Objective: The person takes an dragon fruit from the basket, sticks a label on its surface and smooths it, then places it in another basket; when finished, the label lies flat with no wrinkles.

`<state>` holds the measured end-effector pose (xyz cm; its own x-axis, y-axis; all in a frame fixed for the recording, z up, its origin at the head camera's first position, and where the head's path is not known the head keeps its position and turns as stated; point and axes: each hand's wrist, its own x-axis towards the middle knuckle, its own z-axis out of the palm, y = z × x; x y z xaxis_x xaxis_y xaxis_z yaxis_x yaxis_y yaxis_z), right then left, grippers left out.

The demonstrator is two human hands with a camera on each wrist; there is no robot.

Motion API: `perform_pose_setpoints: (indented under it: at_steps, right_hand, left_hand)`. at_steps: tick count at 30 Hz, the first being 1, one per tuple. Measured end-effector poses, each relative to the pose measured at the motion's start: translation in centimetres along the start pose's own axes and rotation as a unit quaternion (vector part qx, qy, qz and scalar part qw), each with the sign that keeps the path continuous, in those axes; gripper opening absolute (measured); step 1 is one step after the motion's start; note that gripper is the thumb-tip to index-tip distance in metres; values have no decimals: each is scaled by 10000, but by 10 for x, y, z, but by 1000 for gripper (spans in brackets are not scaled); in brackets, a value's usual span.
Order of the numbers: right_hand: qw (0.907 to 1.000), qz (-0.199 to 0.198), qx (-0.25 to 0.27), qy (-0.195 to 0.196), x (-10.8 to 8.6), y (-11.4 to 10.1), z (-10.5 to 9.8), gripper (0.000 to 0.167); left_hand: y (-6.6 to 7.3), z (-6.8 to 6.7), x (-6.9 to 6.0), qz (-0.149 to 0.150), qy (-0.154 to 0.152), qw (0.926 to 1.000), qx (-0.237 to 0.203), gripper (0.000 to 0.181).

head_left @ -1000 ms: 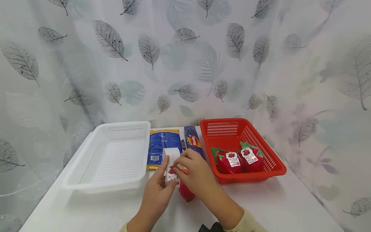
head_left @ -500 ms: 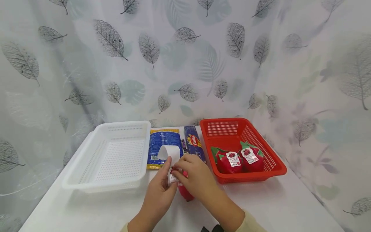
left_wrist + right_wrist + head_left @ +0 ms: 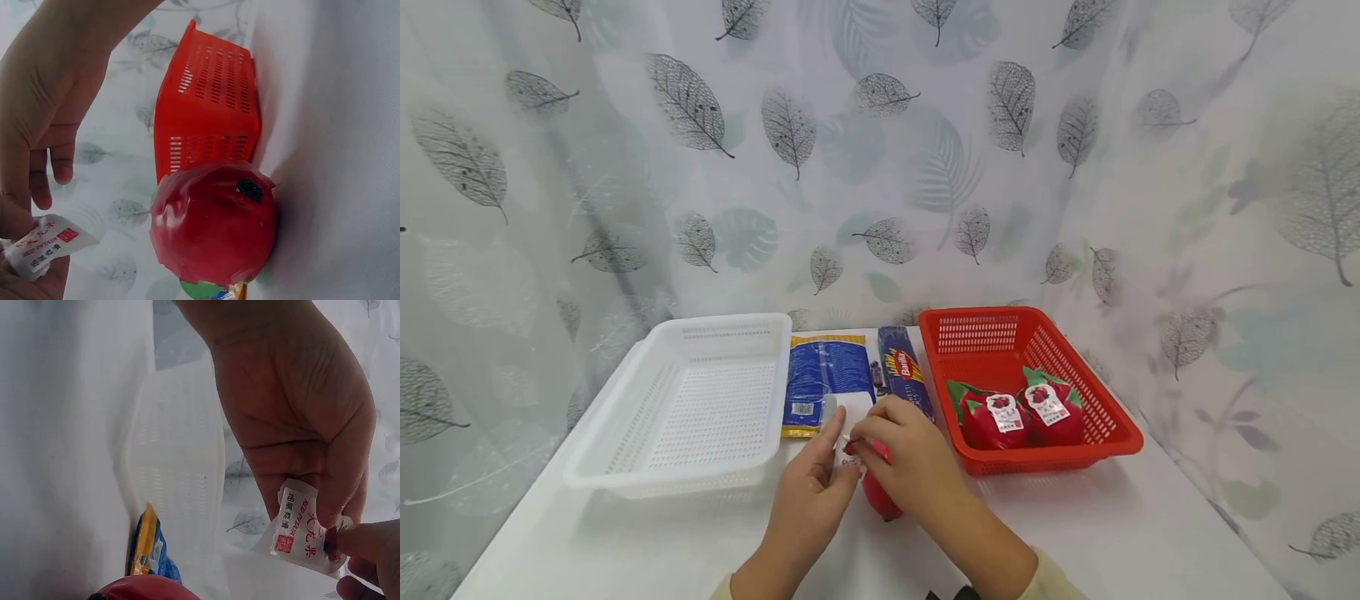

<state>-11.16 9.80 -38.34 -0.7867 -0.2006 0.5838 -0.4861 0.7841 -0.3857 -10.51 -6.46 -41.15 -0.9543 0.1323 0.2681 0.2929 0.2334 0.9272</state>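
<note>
My left hand holds a strip of white backing paper with a pitaya label on it. My right hand pinches the label's upper end, over its fruit picture. In the right wrist view, the label's lower corner stands bent away from the left fingers; how far it is off the backing, I cannot tell. Just below both hands, a red dragon fruit lies on the table, partly hidden by the right hand in the head view.
A red basket at right holds two labelled dragon fruits. At left stands a white basket. Between them lie a blue-and-yellow packet, a Barilla spaghetti pack and a small purple item. A leaf-patterned curtain hangs behind.
The backing strip curled up half a second ago and now lies flatter beyond the left fingers. My right fingers keep their pinch at the label, with small shifts only.
</note>
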Motion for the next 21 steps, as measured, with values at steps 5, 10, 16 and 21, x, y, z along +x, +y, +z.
perform_pose_setpoints:
  at_steps: [5,10,16,21]
  right_hand:
    - [9988,118,435,208,-1,2,-8,16]
    - [9954,389,709,523,1,7,-26,20]
    - [9909,877,931,428,1,18,-47,23]
    - [9888,1254,799,-108,-1,29,-55,26]
  left_hand:
    - [-3,-4,3,-78,-255,9989,-377,81]
    - [-7,-11,8,-456,-305,9980,-318,83]
    - [-9,-22,13,-678,-352,9862,1470,70]
    - [-7,-30,13,-772,-856,9433,3114,47]
